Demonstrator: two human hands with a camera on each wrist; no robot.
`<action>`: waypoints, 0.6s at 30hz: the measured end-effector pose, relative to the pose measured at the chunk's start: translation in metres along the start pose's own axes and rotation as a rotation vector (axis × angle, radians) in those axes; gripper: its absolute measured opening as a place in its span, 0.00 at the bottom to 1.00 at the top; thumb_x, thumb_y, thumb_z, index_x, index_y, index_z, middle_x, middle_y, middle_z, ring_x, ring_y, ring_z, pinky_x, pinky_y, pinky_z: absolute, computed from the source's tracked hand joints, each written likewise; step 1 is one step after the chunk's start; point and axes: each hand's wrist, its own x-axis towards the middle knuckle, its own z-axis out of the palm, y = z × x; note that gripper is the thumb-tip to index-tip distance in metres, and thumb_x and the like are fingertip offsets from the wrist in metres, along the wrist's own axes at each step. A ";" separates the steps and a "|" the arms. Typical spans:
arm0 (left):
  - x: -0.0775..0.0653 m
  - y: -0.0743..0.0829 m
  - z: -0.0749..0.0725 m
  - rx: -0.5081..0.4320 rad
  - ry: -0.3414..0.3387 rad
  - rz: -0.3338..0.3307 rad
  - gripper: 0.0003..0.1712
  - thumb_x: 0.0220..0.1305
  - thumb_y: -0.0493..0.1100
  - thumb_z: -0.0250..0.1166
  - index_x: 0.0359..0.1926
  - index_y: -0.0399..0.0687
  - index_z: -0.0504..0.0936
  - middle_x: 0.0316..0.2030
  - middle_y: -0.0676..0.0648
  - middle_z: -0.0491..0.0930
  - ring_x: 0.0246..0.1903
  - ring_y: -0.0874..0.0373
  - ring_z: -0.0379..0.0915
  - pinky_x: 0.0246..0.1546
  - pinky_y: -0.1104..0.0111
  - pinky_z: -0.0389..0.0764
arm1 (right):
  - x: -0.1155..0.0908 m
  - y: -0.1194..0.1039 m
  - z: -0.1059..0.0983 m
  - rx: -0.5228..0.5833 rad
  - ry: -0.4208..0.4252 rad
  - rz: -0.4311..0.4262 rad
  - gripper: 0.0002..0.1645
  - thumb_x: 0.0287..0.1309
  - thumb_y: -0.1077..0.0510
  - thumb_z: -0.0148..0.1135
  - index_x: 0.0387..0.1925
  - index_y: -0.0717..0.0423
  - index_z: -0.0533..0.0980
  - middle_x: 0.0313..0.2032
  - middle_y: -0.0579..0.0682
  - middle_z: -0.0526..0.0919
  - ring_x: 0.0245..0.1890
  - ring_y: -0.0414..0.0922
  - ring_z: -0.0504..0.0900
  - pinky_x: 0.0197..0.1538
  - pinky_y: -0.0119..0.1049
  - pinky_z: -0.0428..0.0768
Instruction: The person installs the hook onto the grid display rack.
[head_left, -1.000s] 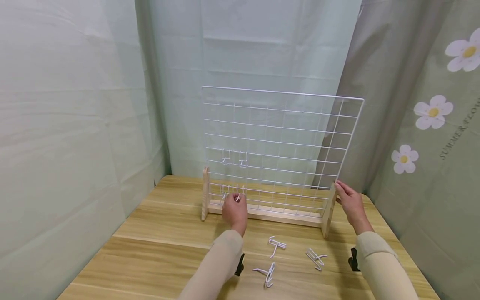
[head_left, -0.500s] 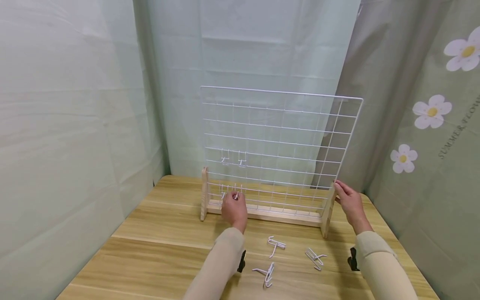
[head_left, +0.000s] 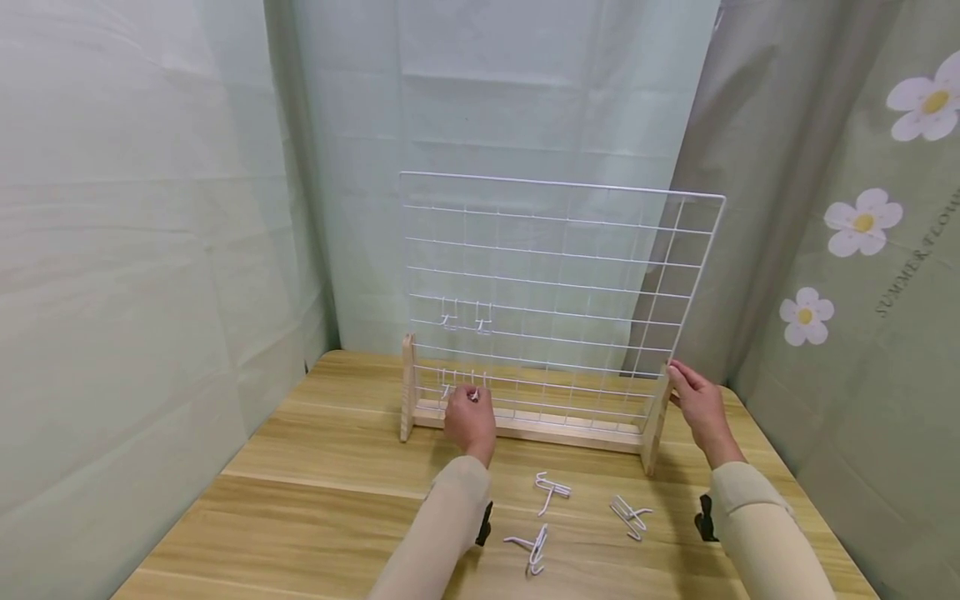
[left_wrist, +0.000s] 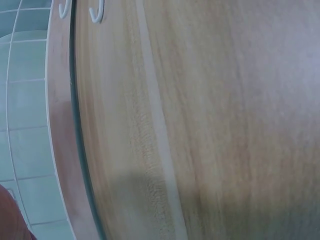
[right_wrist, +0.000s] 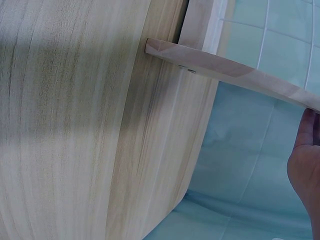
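Observation:
A white wire grid panel [head_left: 555, 275] stands upright in a wooden stand [head_left: 525, 427]. My left hand [head_left: 471, 421] pinches a white wire hook [head_left: 475, 395] against the lower left of the grid. Its upper prongs show above the fingers; the rest is hidden. Just left of it hangs another hook [head_left: 447, 389], and higher up hang two more, a left hook [head_left: 448, 321] and a right hook [head_left: 483, 325]. My right hand [head_left: 701, 408] grips the stand's right upright [head_left: 657, 421] near its top. In the right wrist view, fingers [right_wrist: 306, 130] touch that upright [right_wrist: 235, 72].
Three loose white wire hooks lie on the wooden table [head_left: 315, 500] before the stand: one hook [head_left: 552, 490], a nearer hook [head_left: 536, 548] and one to the right [head_left: 630, 517]. Pale curtains [head_left: 172, 250] surround the table on the left, back and right.
My left hand shifts only slightly at the lower grid, still pinching the hook. The right hand stays on the upright. The loose hooks have not moved.

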 end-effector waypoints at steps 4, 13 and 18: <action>-0.002 -0.003 0.003 -0.016 -0.021 0.007 0.07 0.58 0.43 0.66 0.29 0.44 0.82 0.27 0.45 0.82 0.27 0.45 0.78 0.28 0.52 0.76 | 0.001 0.002 -0.001 -0.002 0.000 -0.005 0.38 0.72 0.41 0.51 0.70 0.64 0.64 0.69 0.63 0.65 0.57 0.35 0.73 0.49 0.22 0.76; -0.007 -0.006 0.003 -0.022 -0.061 -0.003 0.06 0.58 0.43 0.67 0.30 0.44 0.82 0.26 0.48 0.79 0.26 0.49 0.76 0.28 0.56 0.75 | 0.003 0.003 -0.002 -0.004 -0.006 -0.004 0.37 0.72 0.42 0.51 0.70 0.63 0.64 0.67 0.57 0.69 0.53 0.30 0.73 0.50 0.23 0.76; -0.010 -0.010 0.002 -0.009 -0.071 -0.035 0.08 0.58 0.44 0.68 0.31 0.44 0.83 0.25 0.48 0.79 0.26 0.49 0.75 0.26 0.57 0.73 | 0.007 0.005 -0.003 -0.001 -0.008 0.017 0.34 0.73 0.45 0.50 0.71 0.61 0.64 0.70 0.61 0.64 0.54 0.30 0.72 0.51 0.24 0.76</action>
